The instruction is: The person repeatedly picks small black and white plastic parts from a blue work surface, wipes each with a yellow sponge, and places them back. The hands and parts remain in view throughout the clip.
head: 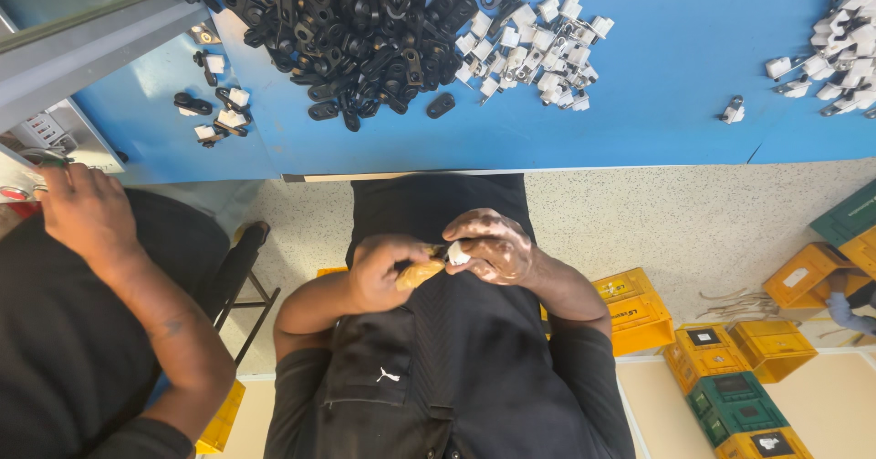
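Left hand point(383, 272) and right hand point(493, 245) meet over a black shirt point(438, 368), pinching a small white piece point(457, 254). Blue table point(675, 85) carries a pile of black parts point(356, 30) beside white clips point(538, 44). A co-worker's hand point(87, 213) rests at the table's edge. Yellow crates point(630, 308) on floor.

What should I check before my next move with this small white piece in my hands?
1. Right hand pinches the white piece: ok.
2. Left hand grips the tan object: ok.
3. Piece and tan object touching: cannot tell, fingers hide it.
4. Black parts heaped on the blue table: ok.
5. Co-worker's hand apart from mine: ok.
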